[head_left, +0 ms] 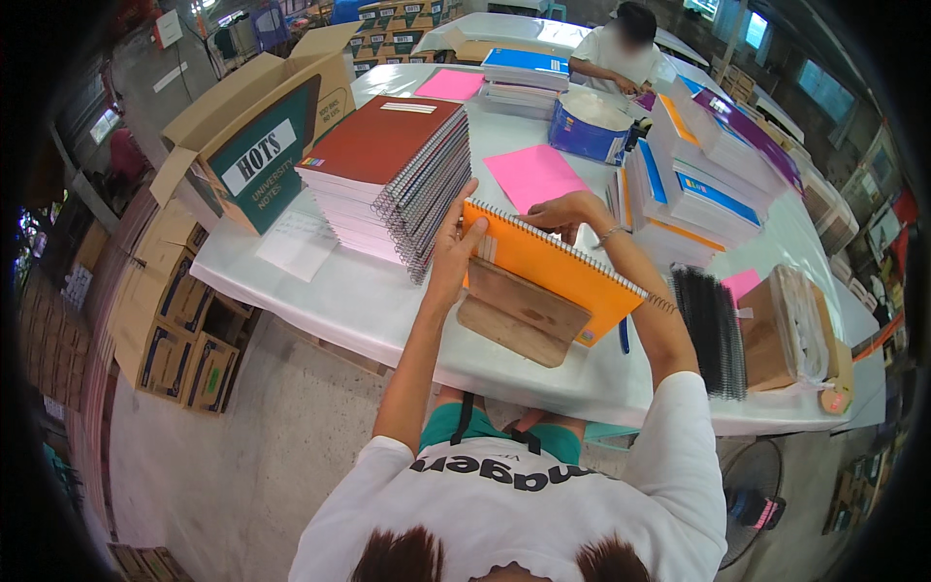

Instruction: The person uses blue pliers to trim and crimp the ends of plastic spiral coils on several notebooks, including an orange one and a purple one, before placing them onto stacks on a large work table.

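Observation:
An orange spiral notebook (553, 267) stands on edge, its coil side up, leaning on a wooden stand (524, 306) at the table's front. The wire coil (659, 303) sticks out loose past the right end. My left hand (458, 242) grips the notebook's left end, thumb on the near face. Behind the top edge, my right hand (570, 213) is bent down with curled fingers close to the coil. Its fingertips are partly hidden, so what they pinch cannot be made out. A bundle of black wire coils (708, 330) stands to the right of my right forearm.
Left stands a tall stack of red-brown spiral notebooks (383, 145), beside an open carton (262, 145). Blue and orange book stacks (693, 194), a blue box (590, 131) and pink sheets (533, 175) lie beyond. A brown box (781, 325) stands right; a co-worker (626, 58) sits across.

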A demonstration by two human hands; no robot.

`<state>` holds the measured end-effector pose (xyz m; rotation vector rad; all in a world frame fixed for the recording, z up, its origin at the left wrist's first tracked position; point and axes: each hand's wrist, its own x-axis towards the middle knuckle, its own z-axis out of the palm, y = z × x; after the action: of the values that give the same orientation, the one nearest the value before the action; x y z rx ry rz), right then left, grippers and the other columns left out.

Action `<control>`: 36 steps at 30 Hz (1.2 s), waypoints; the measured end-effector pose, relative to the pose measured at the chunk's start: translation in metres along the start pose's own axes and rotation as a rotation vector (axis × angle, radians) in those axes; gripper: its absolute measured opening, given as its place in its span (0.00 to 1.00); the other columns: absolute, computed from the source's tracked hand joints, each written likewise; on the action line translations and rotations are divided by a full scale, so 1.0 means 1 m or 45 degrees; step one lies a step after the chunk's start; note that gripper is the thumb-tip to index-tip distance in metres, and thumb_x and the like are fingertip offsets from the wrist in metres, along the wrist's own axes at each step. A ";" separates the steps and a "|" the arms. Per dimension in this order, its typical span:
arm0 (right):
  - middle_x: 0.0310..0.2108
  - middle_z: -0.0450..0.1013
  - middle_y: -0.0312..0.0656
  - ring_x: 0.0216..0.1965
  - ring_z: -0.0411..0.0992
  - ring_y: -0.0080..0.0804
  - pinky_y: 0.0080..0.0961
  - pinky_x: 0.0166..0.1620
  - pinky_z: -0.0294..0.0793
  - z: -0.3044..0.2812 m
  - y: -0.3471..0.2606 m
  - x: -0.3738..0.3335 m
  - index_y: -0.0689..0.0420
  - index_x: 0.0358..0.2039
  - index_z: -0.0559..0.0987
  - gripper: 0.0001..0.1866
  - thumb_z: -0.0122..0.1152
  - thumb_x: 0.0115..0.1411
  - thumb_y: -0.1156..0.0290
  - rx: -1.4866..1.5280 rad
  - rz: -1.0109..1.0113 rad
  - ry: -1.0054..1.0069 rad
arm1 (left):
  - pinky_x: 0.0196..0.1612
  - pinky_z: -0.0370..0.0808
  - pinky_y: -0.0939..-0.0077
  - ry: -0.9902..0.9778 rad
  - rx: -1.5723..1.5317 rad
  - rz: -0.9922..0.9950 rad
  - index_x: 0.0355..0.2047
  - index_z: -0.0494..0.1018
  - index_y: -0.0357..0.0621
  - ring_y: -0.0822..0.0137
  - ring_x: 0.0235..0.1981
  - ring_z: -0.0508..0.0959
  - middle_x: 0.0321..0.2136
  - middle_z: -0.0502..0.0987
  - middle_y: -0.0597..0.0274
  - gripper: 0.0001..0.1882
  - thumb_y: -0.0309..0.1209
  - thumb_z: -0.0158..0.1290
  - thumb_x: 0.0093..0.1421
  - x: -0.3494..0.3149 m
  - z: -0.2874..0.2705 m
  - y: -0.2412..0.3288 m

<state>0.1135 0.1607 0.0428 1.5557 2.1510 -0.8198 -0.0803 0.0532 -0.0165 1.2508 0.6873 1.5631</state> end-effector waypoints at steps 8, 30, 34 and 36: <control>0.35 0.69 0.39 0.33 0.70 0.27 0.24 0.38 0.75 -0.006 -0.005 -0.004 0.57 0.54 0.70 0.41 0.40 0.62 0.30 0.733 -0.385 -0.206 | 0.54 0.65 0.79 0.004 0.092 0.032 0.62 0.65 0.45 0.74 0.47 0.70 0.53 0.71 0.64 0.25 0.28 0.52 0.65 0.003 -0.008 -0.006; 0.56 0.60 0.61 0.58 0.58 0.57 0.52 0.62 0.52 0.297 0.095 -0.107 0.59 0.68 0.56 0.36 0.55 0.63 0.59 0.243 0.620 1.560 | 0.43 0.69 0.81 0.064 0.039 -0.068 0.46 0.72 0.38 0.77 0.37 0.71 0.36 0.73 0.65 0.17 0.35 0.60 0.62 -0.056 0.007 0.027; 0.55 0.62 0.58 0.52 0.64 0.50 0.42 0.58 0.61 0.308 0.106 -0.114 0.58 0.70 0.53 0.34 0.49 0.68 0.61 0.603 0.651 1.871 | 0.43 0.71 0.81 0.063 0.159 -0.095 0.39 0.75 0.37 0.77 0.35 0.72 0.33 0.75 0.66 0.14 0.36 0.62 0.61 -0.049 0.006 0.023; 0.54 0.63 0.55 0.53 0.65 0.47 0.43 0.57 0.62 0.308 0.107 -0.122 0.58 0.70 0.52 0.33 0.48 0.69 0.63 0.841 0.555 2.114 | 0.43 0.71 0.81 0.069 0.190 -0.121 0.37 0.76 0.37 0.77 0.34 0.73 0.33 0.76 0.65 0.13 0.34 0.63 0.60 -0.046 0.007 0.024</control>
<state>0.2411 -0.1016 -0.1466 3.7509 2.0575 0.1844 -0.0827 0.0011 -0.0112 1.2693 0.8990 1.4942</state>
